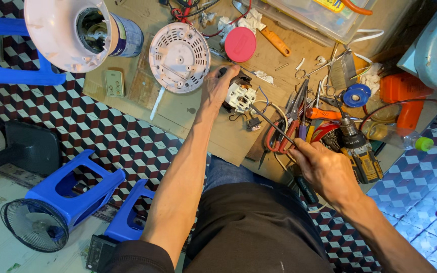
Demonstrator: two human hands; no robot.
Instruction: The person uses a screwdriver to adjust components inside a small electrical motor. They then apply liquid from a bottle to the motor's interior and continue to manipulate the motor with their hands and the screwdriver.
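Your left hand [217, 87] is down on the small white-and-black motor [238, 97], fingers curled over its top and far side, pinning it to the cardboard sheet [178, 114] so it can't turn or skid. That motor sits near the middle of the cardboard, just right of the round white vented cover [179, 57] and below the red lid [240, 44], with thin wires looping off its right side.

Your right hand [324, 169] is closed around the black handle of a long screwdriver [274, 129] — fingers wrapped tight, thumb along the top. The shaft runs up and to the left, and its tip meets the motor at its lower right edge. That low slant looks chosen to get in from the side while your left hand covers the top; whether the tip sits in a screw head I cannot tell.

The tools are kept close on your right: red-handled pliers [285, 135] lie right under the shaft, a yellow-and-black cordless drill [360, 149] just beyond your knuckles, a blue tape roll [356, 95] farther up — all within a short reach of the working hand.

Off to the left, the white fan housing [64, 33] rests on a blue plastic stool [6, 53], well apart from the work, and a fan grille [34, 225] lies on the floor by another blue stool.
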